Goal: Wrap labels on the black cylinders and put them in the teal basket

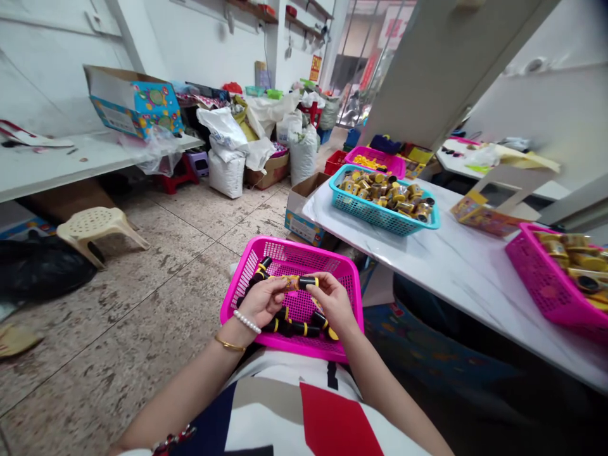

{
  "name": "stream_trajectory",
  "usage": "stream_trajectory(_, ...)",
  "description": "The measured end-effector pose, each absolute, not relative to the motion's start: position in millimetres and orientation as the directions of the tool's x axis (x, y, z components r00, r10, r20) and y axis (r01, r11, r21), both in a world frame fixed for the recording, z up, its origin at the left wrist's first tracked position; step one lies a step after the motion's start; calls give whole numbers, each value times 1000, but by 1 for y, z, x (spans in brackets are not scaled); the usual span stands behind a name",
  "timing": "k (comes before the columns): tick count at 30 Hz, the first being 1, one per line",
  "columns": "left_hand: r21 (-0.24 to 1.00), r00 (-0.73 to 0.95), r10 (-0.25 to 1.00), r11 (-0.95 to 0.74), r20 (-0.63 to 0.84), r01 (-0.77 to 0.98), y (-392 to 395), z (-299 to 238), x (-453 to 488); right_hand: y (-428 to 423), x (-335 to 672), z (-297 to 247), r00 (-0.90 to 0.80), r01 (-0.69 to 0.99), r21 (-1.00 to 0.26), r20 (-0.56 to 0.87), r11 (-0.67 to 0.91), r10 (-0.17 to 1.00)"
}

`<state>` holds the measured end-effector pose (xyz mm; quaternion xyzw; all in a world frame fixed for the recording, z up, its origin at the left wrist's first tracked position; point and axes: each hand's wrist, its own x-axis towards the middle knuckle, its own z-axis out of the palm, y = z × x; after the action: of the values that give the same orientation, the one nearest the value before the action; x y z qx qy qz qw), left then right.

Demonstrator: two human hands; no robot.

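Between my two hands is a small black-and-yellow tube with a printed band, held level above a pink basket. My left hand pinches its printed end, and my right hand grips the black end with thumb and fingers. The pink basket rests on my lap under both hands. Several similar black-and-yellow tubes lie loose in it, some partly hidden by my hands.
To the right, a white marbled table carries a teal basket full of yellow printed tubes. Another pink basket of them stands nearer me. A beige stool and white sacks stand on the floor at left.
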<state>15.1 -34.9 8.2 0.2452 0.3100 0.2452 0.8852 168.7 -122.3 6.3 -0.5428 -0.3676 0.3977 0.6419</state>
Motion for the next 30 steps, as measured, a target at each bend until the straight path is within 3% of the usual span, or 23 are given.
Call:
stream_trajectory(11, 571, 691, 571, 774, -444, -273, -39, 6, 19, -128, 162, 11, 371, 117, -988, 137, 100, 918)
stream_trajectory(19, 825, 489, 806, 500, -332, -263, -47, 16, 17, -125, 164, 3, 449, -22, -982, 156, 185, 880)
stream_trajectory(23, 843, 646, 697, 516, -310, -152, -47, 18, 17, -127, 164, 4, 361, -64, -987, 115, 148, 925)
stream_trajectory(26, 855, 680, 668, 505, -302, -117, -46, 16, 17, -131, 164, 5, 299, 48, -985, 175, 168, 938)
stream_trajectory(30, 899, 678, 694, 423, -244, -109, -47, 14, 16, -139, 166, 8, 293, 342, -921, 293, 187, 910)
